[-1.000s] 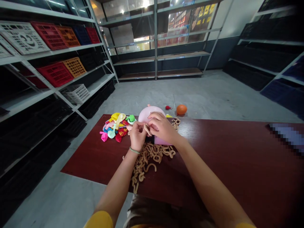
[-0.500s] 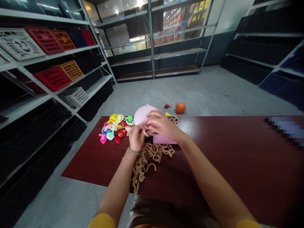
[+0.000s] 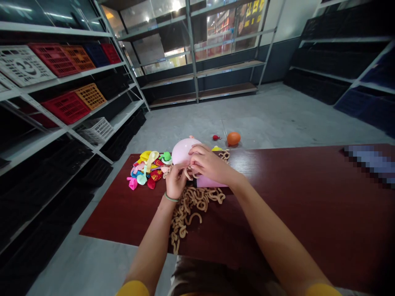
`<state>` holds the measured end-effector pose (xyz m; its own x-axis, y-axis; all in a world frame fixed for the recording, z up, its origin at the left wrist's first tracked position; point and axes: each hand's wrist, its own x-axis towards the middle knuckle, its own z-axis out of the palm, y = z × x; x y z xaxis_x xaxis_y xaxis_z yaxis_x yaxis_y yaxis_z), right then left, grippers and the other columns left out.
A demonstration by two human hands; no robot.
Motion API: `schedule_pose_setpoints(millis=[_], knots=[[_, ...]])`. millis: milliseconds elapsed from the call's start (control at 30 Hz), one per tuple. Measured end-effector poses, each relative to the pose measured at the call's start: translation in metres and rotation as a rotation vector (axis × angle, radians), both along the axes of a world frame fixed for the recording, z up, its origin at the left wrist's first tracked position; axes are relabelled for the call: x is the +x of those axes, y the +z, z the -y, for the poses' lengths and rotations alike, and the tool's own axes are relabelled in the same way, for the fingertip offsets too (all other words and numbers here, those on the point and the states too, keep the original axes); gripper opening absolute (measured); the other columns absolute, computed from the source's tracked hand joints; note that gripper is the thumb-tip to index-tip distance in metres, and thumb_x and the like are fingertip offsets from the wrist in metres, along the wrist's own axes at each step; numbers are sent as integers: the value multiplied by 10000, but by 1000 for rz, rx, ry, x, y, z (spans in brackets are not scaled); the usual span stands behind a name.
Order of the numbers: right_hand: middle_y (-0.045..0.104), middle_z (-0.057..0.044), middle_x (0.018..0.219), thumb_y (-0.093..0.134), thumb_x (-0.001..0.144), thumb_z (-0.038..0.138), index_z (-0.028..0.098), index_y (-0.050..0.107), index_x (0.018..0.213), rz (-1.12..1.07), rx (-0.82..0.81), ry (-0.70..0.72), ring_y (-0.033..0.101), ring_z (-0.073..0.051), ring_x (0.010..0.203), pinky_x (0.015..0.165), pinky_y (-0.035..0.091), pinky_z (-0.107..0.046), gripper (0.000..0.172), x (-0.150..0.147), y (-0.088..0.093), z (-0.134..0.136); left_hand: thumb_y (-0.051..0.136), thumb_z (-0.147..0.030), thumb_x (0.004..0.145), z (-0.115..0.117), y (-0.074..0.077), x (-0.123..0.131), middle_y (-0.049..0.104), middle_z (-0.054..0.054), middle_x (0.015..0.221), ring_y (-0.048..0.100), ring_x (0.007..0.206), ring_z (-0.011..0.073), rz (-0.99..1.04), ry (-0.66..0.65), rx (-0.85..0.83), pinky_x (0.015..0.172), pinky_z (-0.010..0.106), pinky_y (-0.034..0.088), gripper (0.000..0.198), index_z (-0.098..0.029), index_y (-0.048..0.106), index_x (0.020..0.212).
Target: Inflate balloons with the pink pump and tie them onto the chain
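An inflated pale pink balloon (image 3: 182, 151) stands at the far side of the table, just beyond my hands. My left hand (image 3: 175, 181) is closed, thumb and fingers pinched at the balloon's near end. From the right, my right hand (image 3: 211, 165) bends its fingers over the same spot, touching the balloon. The balloon's neck is mostly hidden by the fingers. Tan curled pieces (image 3: 202, 201) lie in a heap below the hands, with some beside the fingertips. Partly under my right hand is a flat-sided pink-purple object (image 3: 210, 181), its kind unclear.
Limp balloons in many colours (image 3: 149, 168) are piled on the dark red table (image 3: 277, 197), left of my hands. On the floor beyond lie an orange balloon (image 3: 233, 138) and a small red one (image 3: 216, 137). Shelves with crates (image 3: 64, 106) line the left side.
The view has shifted slightly. Both hands stay at the pink balloon's near end, with only small finger movement.
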<state>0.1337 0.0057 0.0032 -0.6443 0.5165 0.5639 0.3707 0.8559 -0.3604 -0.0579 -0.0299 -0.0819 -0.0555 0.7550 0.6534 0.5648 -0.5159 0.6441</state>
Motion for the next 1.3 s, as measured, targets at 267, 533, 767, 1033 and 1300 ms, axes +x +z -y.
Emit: schedule_pose_setpoints(millis=[267,533,767,1033,1300], knots=[[555,-96,1066,493,869,133,191,563,858,8,164,-100,475,-250,1146,1001,442,-470,91,-3,-4,-4,624,-264,870,-2,-3,3,699,40,874,667,792,158,59,13,63,731,283,525,113,-197,631,960],[555,-87,1052,474,840,92,212,508,850,-62,202,-152,495,-238,1098,986,453,-483,125,2,-17,-16,612,-261,877,2,3,8,681,30,844,662,744,150,177,-10,-24,690,271,521,97,-199,589,948],[560,-90,1038,472,864,99,199,531,886,-89,192,-183,500,-227,1081,962,463,-436,118,-2,-21,-15,608,-324,881,-3,2,10,655,15,773,620,617,135,334,-80,-157,584,248,486,152,-209,536,950],[587,-87,1094,474,942,197,208,582,944,-135,262,-307,528,-228,1113,951,477,-401,109,11,-8,2,619,-330,868,-10,20,20,663,40,934,642,831,165,291,-61,-99,779,294,507,174,-207,586,987],[592,-84,1109,483,950,257,226,576,1101,-373,109,-501,560,-221,1100,968,485,-417,180,67,-51,7,572,-259,876,-58,36,76,650,82,1228,643,1064,210,164,-263,-163,948,363,494,349,-237,591,1224]])
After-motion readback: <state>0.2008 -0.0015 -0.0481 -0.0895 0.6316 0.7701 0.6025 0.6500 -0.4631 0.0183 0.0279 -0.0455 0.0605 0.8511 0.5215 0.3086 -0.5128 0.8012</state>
